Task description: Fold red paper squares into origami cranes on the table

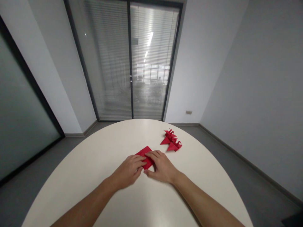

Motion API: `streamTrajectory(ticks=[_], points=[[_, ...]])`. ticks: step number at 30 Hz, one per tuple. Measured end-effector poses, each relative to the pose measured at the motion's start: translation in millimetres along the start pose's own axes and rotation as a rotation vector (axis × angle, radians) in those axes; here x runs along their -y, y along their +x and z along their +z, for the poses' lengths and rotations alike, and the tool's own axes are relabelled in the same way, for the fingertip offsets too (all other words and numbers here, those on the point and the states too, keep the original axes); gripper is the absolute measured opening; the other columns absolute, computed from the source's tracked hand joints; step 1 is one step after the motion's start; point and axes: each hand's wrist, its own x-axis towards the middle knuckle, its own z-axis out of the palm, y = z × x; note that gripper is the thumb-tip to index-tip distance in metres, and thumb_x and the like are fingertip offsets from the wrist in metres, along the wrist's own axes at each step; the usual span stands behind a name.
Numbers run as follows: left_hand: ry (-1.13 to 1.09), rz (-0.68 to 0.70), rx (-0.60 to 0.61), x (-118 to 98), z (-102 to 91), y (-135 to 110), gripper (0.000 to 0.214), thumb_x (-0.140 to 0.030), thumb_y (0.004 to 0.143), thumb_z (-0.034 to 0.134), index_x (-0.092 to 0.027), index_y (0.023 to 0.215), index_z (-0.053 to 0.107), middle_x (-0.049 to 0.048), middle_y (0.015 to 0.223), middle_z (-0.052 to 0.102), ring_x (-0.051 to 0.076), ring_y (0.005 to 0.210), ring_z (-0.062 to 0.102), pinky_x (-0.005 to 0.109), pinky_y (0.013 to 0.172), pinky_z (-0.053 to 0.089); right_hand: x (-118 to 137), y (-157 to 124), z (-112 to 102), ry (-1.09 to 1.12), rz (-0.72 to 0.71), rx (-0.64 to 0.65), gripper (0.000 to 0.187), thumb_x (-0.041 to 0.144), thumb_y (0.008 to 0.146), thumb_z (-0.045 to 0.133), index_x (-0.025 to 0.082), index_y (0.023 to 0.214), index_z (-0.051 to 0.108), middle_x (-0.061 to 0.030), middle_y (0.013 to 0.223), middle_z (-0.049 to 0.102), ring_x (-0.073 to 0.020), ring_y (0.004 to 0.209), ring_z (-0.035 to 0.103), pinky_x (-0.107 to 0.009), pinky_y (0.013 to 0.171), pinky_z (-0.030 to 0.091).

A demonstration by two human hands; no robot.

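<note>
A piece of red origami paper (148, 161), folded into a small flat shape, lies on the white table between my hands. From the left, my left hand (129, 170) grips its edge, fingers on top and thumb tucked beneath the fingers. My right hand (163, 165) holds the other side, its fingers curved over the paper and its thumb near the lower corner. Parts of the paper are hidden under the fingers of both hands. Just beyond my right hand, several folded red paper cranes (174, 145) sit bunched together.
The round white table (94, 176) has a curved edge on both sides and at the back. Behind it stands a glass partition with blinds (151, 63) in dark frames. A wall outlet (188, 112) is low on the white wall. Grey floor surrounds the table.
</note>
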Motion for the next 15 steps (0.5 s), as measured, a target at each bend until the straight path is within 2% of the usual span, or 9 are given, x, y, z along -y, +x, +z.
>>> streamTrajectory(ticks=[9, 15], points=[[-0.034, -0.004, -0.004, -1.1, -3.4, 0.7, 0.037, -0.012, 0.090, 0.053, -0.023, 0.124, 0.060, 0.0046, 0.125, 0.067, 0.022, 0.117, 0.058, 0.044, 0.110, 0.040, 0.8, 0.6, 0.7, 0.050, -0.025, 0.017, 0.059, 0.040, 0.080, 0.071, 0.018, 0.133, 0.055, -0.0120, 0.132, 0.062, -0.0298, 0.123, 0.054, -0.046, 0.107, 0.037], [-0.033, 0.001, -0.013, -0.1, -1.3, -0.2, 0.032, -0.011, 0.090, 0.053, -0.022, 0.119, 0.062, 0.0043, 0.123, 0.068, 0.021, 0.119, 0.057, 0.045, 0.113, 0.037, 1.5, 1.6, 0.3, 0.052, -0.024, 0.042, 0.061, 0.033, 0.078, 0.070, 0.016, 0.134, 0.053, -0.0137, 0.132, 0.062, -0.0316, 0.124, 0.053, -0.047, 0.107, 0.038]])
